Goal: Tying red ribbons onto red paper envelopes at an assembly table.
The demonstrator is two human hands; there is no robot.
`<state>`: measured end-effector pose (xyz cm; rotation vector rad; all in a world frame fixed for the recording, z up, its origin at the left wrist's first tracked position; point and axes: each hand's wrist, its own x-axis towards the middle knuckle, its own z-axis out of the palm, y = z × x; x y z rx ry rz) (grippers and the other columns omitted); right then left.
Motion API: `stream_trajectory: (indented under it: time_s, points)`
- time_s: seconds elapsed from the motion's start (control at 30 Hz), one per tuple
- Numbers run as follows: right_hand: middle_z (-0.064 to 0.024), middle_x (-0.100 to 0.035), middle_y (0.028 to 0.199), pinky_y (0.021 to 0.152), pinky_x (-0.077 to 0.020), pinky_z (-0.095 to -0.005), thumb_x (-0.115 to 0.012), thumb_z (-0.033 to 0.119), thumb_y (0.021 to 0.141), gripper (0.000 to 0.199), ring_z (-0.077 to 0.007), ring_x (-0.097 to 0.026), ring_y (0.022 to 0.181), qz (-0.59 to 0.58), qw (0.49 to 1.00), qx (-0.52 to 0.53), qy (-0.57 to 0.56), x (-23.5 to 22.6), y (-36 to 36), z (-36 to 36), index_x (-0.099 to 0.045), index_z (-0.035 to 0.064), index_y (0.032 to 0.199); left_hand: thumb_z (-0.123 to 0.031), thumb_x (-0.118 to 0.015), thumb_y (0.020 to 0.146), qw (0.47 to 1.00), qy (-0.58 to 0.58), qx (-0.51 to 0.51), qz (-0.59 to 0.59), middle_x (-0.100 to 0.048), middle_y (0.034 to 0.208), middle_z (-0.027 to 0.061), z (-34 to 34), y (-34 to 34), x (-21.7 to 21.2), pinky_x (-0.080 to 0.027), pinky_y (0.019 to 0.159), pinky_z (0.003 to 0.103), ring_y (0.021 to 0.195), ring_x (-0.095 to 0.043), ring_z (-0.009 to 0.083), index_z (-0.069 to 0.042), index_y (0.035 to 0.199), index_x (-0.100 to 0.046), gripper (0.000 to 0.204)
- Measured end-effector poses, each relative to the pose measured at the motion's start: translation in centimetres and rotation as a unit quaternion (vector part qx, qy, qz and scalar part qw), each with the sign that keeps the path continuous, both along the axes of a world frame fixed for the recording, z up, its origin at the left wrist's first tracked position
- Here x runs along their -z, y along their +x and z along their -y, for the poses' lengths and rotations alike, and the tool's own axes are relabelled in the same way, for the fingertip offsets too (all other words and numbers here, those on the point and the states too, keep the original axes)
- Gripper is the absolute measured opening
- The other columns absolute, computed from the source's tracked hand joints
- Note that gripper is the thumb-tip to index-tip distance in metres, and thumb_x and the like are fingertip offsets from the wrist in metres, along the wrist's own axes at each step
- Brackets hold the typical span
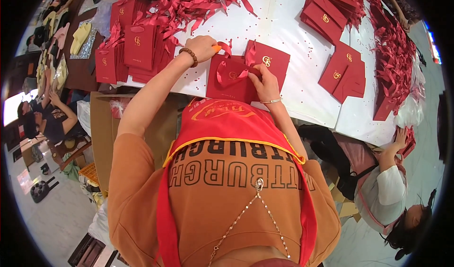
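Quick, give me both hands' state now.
Left hand: closed, pinching the ribbon.
Right hand: closed on the ribbon at the red bag.

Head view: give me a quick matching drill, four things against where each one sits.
Things:
1. left hand
2. right hand
3. ribbon heap
4. bead bracelet

Places:
A. far side of the table, above the hands
B. on the left wrist
C. at the top left corner of the red bag, by its ribbon handle
D. on the bag's right edge, pinching the ribbon

Pairs: 1-C, 2-D, 3-A, 4-B
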<state>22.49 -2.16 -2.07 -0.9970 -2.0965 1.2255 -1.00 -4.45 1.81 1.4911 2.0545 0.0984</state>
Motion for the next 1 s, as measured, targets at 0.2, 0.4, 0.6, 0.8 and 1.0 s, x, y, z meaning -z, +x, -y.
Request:
stream_trajectory:
  time_s: [0.2,0.4,0.6,0.8,1.0]
  points:
    - [-0.0152,-0.057,0.074,0.058,-0.0438,-0.0351,-0.060,0.013,0.077,0.019,-0.0300,-0.056,0.067,0.033,0.999,-0.006,-0.023,0.0,-0.1,0.0,-0.051,0.0025,0.090,-0.025,-0.046,0.078,0.970,0.194,0.103,0.107,-0.062,0.094,0.0102,-1.8,0.5,2.7,-0.045,0.072,0.041,0.083,-0.059,0.0270,-0.022,0.110,-0.057,0.035]
    - [-0.0154,-0.057,0.074,0.058,-0.0435,-0.0351,-0.060,0.014,0.077,0.018,-0.0300,-0.056,0.066,0.002,1.000,0.000,-0.005,0.2,0.0,-0.2,-0.051,0.0032,0.090,-0.030,-0.054,0.076,0.993,0.031,-0.008,0.115,-0.056,0.107,0.0166,-2.4,1.2,1.8,-0.043,0.080,0.038,0.092,-0.056,0.0281,-0.018,0.130,-0.034,0.059]
    - [-0.0151,-0.057,0.074,0.059,-0.0434,-0.0352,-0.059,0.014,0.078,0.018,-0.0296,-0.056,0.065,0.022,0.999,-0.006,-0.026,0.2,-0.1,-0.3,-0.051,0.0035,0.089,-0.004,-0.062,0.071,0.925,0.155,-0.154,0.310,-0.057,0.069,0.0051,-1.5,1.0,5.1,-0.041,0.056,0.022,0.062,-0.052,0.0099,-0.008,0.126,-0.036,0.061]
    - [-0.0136,-0.055,0.077,0.059,-0.0433,-0.0348,-0.060,0.015,0.077,0.020,-0.0284,-0.055,0.066,0.017,0.999,-0.006,-0.026,0.3,-0.1,-0.3,-0.052,0.0038,0.090,0.004,-0.049,0.076,0.821,0.207,-0.158,0.509,-0.057,0.080,0.0055,0.1,1.9,2.4,-0.039,0.058,0.018,0.068,-0.049,0.0060,-0.007,0.116,-0.042,0.043]
    - [-0.0093,-0.050,0.088,0.068,-0.0417,-0.0340,-0.065,0.015,0.071,0.020,-0.0260,-0.050,0.079,0.033,0.994,0.005,0.106,0.5,-0.3,-0.4,-0.057,0.0074,0.088,-0.014,-0.052,0.077,0.912,0.108,0.061,0.392,-0.059,0.080,0.0053,-1.6,3.5,1.8,-0.042,0.063,0.025,0.071,-0.053,0.0115,-0.002,0.085,-0.061,0.016]
